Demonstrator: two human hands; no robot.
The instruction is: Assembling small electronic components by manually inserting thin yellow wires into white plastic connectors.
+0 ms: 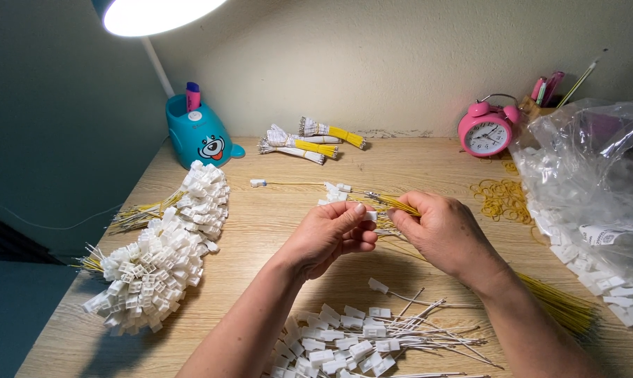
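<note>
At the centre of the counter [428, 168], the left hand [328, 236] pinches a small white plug [370, 216] between thumb and forefinger. The right hand [439, 231] is closed around a bundle of yellow wires [400, 204], whose tips stick out toward 10 o'clock, just beside the plug. By the look of it, one wire is being seated into the plug; the next move calls for lining a metal tip up with a socket and pushing it straight home. At 6 o'clock lies a heap of white-wired plugs [351, 343]. At 9 o'clock sits a big pile of finished plugs [166, 259]. At 3 o'clock is a clear bag [596, 182] of plugs, and at 1 o'clock a pink clock [486, 133].
</note>
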